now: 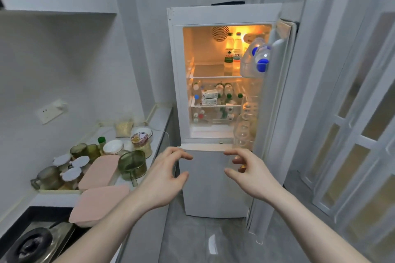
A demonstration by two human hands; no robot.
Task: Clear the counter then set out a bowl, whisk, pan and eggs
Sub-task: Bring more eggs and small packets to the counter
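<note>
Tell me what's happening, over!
Left hand and right hand empty, fingers loosely curled. Fridge upper door open, eggs not picked out. Counter crowded with jars, bowls.

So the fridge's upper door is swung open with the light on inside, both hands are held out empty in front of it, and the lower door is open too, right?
Not quite. The head view shows the lower door shut. The rest holds: the upper door is open, the inside is lit, and the left hand and right hand are empty.
</note>
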